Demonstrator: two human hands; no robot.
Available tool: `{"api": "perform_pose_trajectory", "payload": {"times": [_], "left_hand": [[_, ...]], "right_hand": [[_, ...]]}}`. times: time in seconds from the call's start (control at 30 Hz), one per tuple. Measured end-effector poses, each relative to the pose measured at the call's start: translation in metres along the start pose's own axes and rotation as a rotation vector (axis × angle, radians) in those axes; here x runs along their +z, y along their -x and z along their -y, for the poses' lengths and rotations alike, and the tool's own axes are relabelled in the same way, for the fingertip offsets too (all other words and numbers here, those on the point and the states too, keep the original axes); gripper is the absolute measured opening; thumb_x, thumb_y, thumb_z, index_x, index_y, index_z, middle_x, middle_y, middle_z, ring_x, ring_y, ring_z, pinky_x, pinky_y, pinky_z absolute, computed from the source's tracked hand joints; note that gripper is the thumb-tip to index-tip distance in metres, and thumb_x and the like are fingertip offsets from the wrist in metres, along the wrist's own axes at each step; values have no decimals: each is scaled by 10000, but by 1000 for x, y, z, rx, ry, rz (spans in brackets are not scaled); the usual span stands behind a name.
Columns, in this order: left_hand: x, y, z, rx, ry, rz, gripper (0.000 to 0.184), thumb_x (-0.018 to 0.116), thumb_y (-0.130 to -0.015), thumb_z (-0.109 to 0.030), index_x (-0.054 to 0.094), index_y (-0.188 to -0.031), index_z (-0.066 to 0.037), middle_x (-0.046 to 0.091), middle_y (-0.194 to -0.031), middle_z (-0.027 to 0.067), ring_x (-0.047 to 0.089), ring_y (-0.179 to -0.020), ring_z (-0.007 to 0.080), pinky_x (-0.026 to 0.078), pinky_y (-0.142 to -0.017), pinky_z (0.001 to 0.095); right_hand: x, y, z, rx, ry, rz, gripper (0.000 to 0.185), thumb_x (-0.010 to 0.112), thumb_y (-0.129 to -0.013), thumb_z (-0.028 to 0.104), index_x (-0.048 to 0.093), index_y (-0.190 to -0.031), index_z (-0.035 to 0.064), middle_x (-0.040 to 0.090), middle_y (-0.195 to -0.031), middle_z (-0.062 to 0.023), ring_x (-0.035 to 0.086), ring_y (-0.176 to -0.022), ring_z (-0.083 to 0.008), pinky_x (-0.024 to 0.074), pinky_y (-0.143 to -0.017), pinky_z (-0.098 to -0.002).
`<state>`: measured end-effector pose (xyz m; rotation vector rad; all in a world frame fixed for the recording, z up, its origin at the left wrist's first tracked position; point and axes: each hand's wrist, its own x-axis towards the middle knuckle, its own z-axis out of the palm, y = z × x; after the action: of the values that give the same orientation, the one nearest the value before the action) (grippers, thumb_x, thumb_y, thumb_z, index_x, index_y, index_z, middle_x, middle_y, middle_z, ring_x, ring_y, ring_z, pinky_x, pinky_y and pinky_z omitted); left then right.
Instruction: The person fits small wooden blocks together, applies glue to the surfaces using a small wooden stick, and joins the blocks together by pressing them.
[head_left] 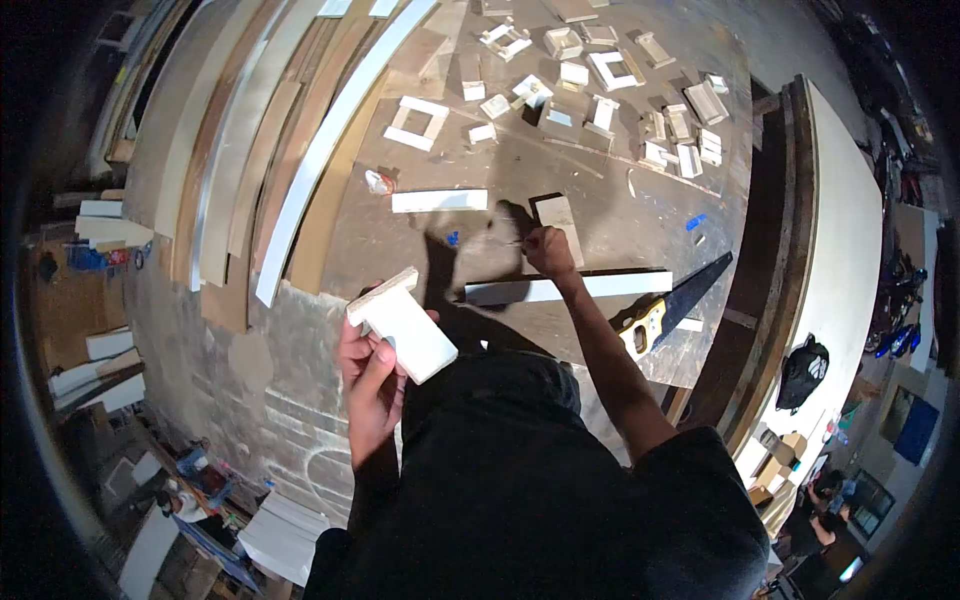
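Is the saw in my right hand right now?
No, the saw lies on the table, apart from your right hand.

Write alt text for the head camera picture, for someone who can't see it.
A person's left hand holds a pale T-shaped piece, while the curled right hand is over a worktable. A yellow-handled saw lies near a white strip; small frames and blocks lie scattered toward the far side.

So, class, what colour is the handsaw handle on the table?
The handsaw handle is yellow with black; the head view shows it best.
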<state>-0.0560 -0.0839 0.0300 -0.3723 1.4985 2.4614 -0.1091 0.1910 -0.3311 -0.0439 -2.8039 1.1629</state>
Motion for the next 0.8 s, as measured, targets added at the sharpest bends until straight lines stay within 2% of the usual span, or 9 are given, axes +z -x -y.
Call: {"api": "perform_pose_trajectory", "payload": {"times": [0.1, 0.2, 0.3, 0.4, 0.47, 0.57, 0.63, 0.67, 0.8], "left_hand": [[-4, -6, -5, -26, 28, 5, 694, 723, -857, -249, 389, -1415, -10, 583, -1293, 180, 635, -1121, 320, 534, -946, 414], [-14, -17, -12, -33, 92, 73, 662, 715, -862, -191, 391, -1404, 10, 584, -1284, 183, 630, -1129, 293, 520, -960, 398], [-22, -27, -18, -48, 105, 71, 637, 703, -867, -159, 398, -1399, 15, 590, -1270, 179, 626, -1129, 274, 506, -972, 374], [-35, -42, -19, -39, 132, 124, 616, 694, -871, -135, 406, -1393, 19, 595, -1259, 174, 623, -1126, 258, 490, -980, 357], [-37, -52, -26, -82, 150, 126, 621, 701, -866, -133, 409, -1392, 19, 597, -1254, 170, 620, -1126, 252, 486, -985, 356], [-45, -72, -28, -150, 178, 156, 628, 710, -860, -129, 409, -1391, 19, 591, -1263, 166, 613, -1129, 243, 473, -1001, 361], [-58, -84, -20, -51, 50, 222, 618, 663, -908, -218, 382, -1415, -4, 584, -1267, 220, 627, -1124, 354, 543, -943, 433], [-64, -90, -19, -68, 61, 229, 634, 678, -889, -213, 388, -1409, 6, 581, -1272, 219, 626, -1127, 352, 550, -936, 432], [-64, -108, -30, -119, 93, 214, 622, 678, -877, -187, 402, -1401, 4, 585, -1265, 220, 636, -1108, 352, 565, -910, 435]], "right_hand": [[6, -3, -2, -16, 306, -56, 171, 707, -750, 147, 653, -791, -10, 671, -691, -191, 680, -679, -379, 553, -623, -438], [1, -15, -1, 95, 171, 115, 294, 725, -758, 216, 567, -822, -23, 621, -695, -217, 662, -650, -371, 542, -587, -452], [-9, -22, 19, -57, 374, -24, 357, 734, -789, 251, 544, -812, -50, 616, -649, -204, 668, -592, -319, 547, -542, -397], [-17, -42, 33, 165, 287, 311, 321, 734, -810, 236, 589, -784, -48, 645, -591, -172, 689, -550, -236, 555, -517, -321], [-13, -56, 32, 436, 221, 613, 260, 733, -816, 199, 639, -760, -37, 639, -529, -99, 665, -475, -168, 544, -491, -273], [0, -54, 26, 440, 353, 497, 304, 786, -754, 289, 664, -640, 35, 652, -535, -63, 684, -525, -168, 565, -570, -297], [25, -39, -12, 350, 377, 398, 316, 785, -764, 298, 657, -631, 43, 650, -529, -49, 675, -507, -159, 560, -548, -293], [32, -35, -24, 246, 397, 288, 328, 785, -774, 307, 650, -621, 51, 647, -522, -36, 667, -489, -151, 555, -525, -288], [3, -47, 29, 513, 141, 294, 339, 795, -770, 304, 634, -607, 54, 647, -526, -46, 667, -490, -149, 553, -504, -290]]}}
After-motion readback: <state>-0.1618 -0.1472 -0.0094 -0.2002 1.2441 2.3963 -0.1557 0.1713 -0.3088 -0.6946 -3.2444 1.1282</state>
